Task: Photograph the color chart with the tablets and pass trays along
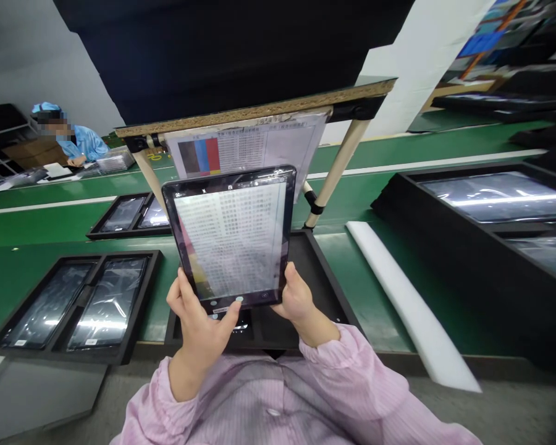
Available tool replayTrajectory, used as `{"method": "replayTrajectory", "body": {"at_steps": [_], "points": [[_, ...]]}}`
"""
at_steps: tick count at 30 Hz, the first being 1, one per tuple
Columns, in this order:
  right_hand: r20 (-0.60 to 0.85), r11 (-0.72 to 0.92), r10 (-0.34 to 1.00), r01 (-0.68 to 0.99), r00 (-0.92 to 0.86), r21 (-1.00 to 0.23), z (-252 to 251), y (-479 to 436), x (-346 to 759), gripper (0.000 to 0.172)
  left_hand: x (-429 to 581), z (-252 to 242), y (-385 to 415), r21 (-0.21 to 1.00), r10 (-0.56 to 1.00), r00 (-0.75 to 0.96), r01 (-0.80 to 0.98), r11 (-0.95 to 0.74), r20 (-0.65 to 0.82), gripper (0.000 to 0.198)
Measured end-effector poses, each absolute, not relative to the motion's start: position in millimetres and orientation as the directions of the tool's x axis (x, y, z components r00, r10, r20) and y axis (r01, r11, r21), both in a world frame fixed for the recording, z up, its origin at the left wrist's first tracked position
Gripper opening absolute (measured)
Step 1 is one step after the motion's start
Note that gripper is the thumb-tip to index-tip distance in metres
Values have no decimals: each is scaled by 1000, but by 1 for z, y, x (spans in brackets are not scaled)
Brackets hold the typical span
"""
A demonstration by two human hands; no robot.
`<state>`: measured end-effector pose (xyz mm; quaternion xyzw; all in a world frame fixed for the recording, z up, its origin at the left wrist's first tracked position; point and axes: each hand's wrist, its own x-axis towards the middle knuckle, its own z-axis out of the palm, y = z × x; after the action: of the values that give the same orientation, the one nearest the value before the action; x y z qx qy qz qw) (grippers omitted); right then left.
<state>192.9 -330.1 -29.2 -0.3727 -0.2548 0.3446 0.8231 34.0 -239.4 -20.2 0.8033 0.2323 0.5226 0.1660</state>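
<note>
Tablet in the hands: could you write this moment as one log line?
left hand: grips tablet, thumb on lower screen edge | right hand: grips right edge | tablet: upright, screen lit, facing test chart | below: black tray on green belt

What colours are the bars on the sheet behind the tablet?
Dark grey, blue and red, side by side on the sheet, seen in the head view.

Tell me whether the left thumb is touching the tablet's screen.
Touching. The head view shows the left hand gripping the tablet, its thumb tip pressed on the screen's bottom edge.
</note>
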Motion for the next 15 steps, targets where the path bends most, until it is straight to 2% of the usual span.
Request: {"method": "replayTrajectory", "body": {"at_steps": [2,4,5,7,8,11,13,15], "points": [[179,492,753,-359,634,-793,-27,-334,190,64,30,-20,-235,684,647,316,-9,-729,694,84],[231,502,750,-306,620,-809,-23,-342,187,65,27,-18,-228,864,801,333,-270,-425,498,56],[271,510,747,-263,606,-819,-21,-347,185,65,26,-17,-224,900,851,369,-365,-237,374,48],[358,530,734,-157,578,-833,-13,-360,184,61,25,-17,-216,898,871,463,-437,60,167,42],[406,533,721,-75,561,-843,-7,-367,185,59,25,-18,-213,886,859,501,-440,149,105,43],[541,475,699,263,467,-840,15,-386,194,66,28,-24,-212,858,820,573,-414,305,-15,49],[596,391,715,497,366,-775,32,-395,204,69,32,-31,-217,841,785,615,-386,378,-70,50],[625,331,714,634,317,-699,46,-400,215,69,37,-39,-225,827,750,653,-361,431,-106,49]]}}
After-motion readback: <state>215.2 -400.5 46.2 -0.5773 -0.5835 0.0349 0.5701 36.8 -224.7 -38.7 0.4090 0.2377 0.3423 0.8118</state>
